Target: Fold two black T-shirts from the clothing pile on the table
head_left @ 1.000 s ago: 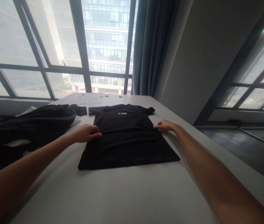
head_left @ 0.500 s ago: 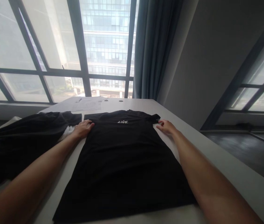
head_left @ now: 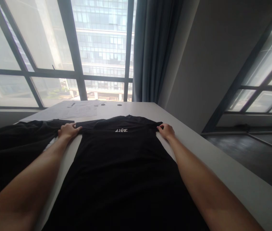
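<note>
A black T-shirt (head_left: 126,166) lies spread flat on the white table, its collar end away from me and a small white print near the collar. At the left sleeve, my left hand (head_left: 69,131) has its fingers closed on the hem, thumb toward the shirt. My right hand (head_left: 167,131) pinches the edge of the right sleeve between thumb and fingers. Both arms reach forward along the sides of the shirt. Left of it, close to my left hand, is a pile of dark clothing (head_left: 13,150) with a bit of white cloth showing.
Sheets of paper (head_left: 78,109) lie at the far left of the white table (head_left: 147,110), near two round cable holes. Beyond the table stand large windows and a blue curtain (head_left: 153,51). A grey wall rises on the right above the dark floor (head_left: 234,149).
My left hand has moved left from the shirt's side onto the left sleeve, which is now stretched outward. The right hand has closed on the right sleeve, which lies straighter. The view has shifted slightly.
</note>
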A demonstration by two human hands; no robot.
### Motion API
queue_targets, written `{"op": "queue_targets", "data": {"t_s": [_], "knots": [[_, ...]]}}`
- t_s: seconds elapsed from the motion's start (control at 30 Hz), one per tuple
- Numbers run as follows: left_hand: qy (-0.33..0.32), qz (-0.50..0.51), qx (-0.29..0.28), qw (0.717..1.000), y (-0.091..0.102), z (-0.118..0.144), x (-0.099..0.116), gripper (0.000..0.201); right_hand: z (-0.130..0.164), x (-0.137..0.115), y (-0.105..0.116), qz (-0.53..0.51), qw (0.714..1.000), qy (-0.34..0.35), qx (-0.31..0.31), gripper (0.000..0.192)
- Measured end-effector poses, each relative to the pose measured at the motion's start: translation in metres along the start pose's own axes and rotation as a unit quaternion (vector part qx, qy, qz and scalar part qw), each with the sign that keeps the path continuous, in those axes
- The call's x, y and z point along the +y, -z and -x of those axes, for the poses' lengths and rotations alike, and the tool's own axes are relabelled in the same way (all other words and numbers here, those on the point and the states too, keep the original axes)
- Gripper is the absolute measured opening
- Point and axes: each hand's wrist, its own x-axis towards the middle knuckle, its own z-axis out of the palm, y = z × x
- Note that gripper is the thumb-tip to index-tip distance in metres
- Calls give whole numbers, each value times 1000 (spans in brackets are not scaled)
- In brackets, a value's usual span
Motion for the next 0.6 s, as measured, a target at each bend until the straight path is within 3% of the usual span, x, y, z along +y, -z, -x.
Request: {"op": "queue_targets", "data": {"t_s": [0.2,0.33,0.47,0.53,0.6], "knots": [[15,9,-49,999,8,7,7,37,1,11,12,-80,993,-40,82,29],[51,30,31,998,18,19,15,35,6,7,10,-46,996,-3,75,24],[86,15,131,988,25,30,23,34,13,-10,7,38,989,97,109,23],[48,8,148,988,24,35,30,34,17,-19,6,47,981,140,123,20],[-34,2,117,992,20,40,40,33,21,-28,6,48,977,180,107,20]]}}
